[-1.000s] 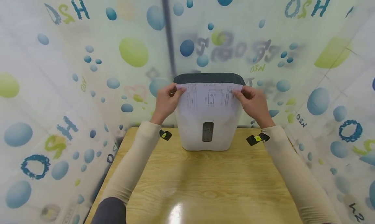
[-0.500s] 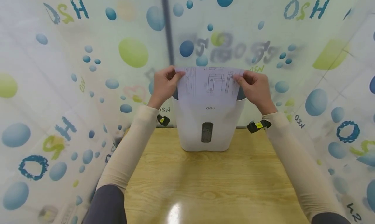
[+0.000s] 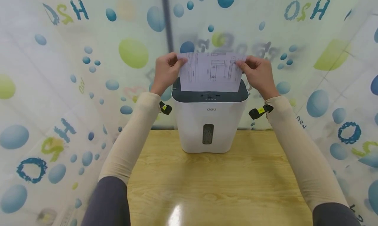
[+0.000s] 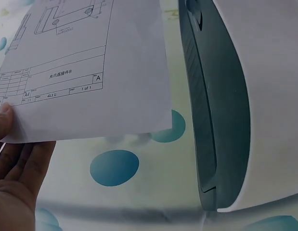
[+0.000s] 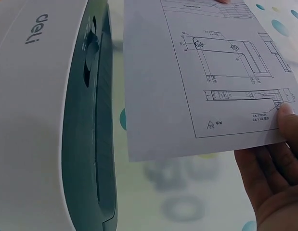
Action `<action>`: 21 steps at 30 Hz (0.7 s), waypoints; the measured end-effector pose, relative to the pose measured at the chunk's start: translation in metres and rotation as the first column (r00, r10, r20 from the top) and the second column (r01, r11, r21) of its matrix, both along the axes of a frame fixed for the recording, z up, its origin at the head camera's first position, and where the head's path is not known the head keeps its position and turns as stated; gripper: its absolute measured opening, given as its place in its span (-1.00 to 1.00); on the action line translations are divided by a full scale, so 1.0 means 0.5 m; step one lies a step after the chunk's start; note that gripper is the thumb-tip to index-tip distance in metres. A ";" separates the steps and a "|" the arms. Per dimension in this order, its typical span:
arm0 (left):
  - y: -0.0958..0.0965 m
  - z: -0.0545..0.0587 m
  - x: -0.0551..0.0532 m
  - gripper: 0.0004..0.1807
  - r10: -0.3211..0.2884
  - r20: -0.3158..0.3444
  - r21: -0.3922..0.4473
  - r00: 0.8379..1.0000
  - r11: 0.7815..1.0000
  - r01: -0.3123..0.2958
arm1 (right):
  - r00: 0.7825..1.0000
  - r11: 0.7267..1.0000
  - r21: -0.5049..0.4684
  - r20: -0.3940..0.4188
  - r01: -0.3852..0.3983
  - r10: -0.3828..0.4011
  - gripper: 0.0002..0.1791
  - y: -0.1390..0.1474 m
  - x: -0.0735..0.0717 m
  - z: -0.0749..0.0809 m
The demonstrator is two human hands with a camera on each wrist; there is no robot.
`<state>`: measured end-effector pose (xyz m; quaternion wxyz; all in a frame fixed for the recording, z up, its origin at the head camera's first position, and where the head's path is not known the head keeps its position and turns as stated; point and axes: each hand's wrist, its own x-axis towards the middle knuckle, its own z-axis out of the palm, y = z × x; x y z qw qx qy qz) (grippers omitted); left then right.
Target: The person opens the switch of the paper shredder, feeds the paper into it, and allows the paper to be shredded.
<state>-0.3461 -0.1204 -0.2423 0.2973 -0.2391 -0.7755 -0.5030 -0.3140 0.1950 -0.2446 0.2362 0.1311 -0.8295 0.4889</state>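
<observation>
A sheet of paper (image 3: 200, 76) with a printed technical drawing is held up by both hands. My left hand (image 3: 166, 71) pinches it near the upper left corner, thumb in front and fingers behind. On the other side my right hand (image 3: 260, 75) grips the upper right corner the same way. Below stands a white paper shredder (image 3: 189, 121) with a dark top (image 3: 189, 96) and a small window (image 3: 208, 134). Both wrist views show a gap between the sheet's lower edge and the feed slot (image 4: 204, 96). A slider control (image 5: 92, 48) sits on the shredder's top.
The shredder stands at the back of a wooden table (image 3: 206, 183). Close behind it hangs a patterned curtain (image 3: 133, 19), which also encloses both sides.
Both hands have lifted the sheet up from in front of the shredder to above its top. The dark top and its controls now show below the sheet. The shredder stays in place.
</observation>
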 end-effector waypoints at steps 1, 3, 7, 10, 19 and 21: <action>0.001 0.002 -0.005 -0.82 0.004 0.003 -0.007 1.000 1.000 -0.004 | 1.000 1.000 0.002 -0.002 -0.002 0.002 -0.63 0.001 -0.006 0.002; 0.002 0.008 -0.015 -0.81 0.012 0.013 -0.024 1.000 1.000 -0.012 | 1.000 1.000 0.009 0.000 0.000 0.000 -0.63 0.003 -0.017 0.007; 0.008 0.018 -0.036 -0.78 0.027 0.050 -0.049 0.998 0.998 -0.025 | 0.999 1.000 0.009 0.035 0.008 -0.009 -0.65 0.007 -0.041 0.014; 0.011 0.023 -0.052 -0.77 0.033 0.065 -0.066 0.997 0.997 -0.029 | 0.998 1.000 0.006 0.063 0.014 -0.015 -0.66 0.008 -0.060 0.015; 0.012 0.017 -0.096 -0.79 0.061 0.147 -0.118 0.987 0.992 -0.044 | 0.992 0.999 -0.023 0.123 -0.030 0.032 -0.65 0.009 -0.117 0.007; 0.013 0.013 -0.105 -0.79 0.066 0.159 -0.133 0.985 0.990 -0.045 | 0.990 0.999 -0.025 0.135 -0.038 0.041 -0.65 0.010 -0.126 0.003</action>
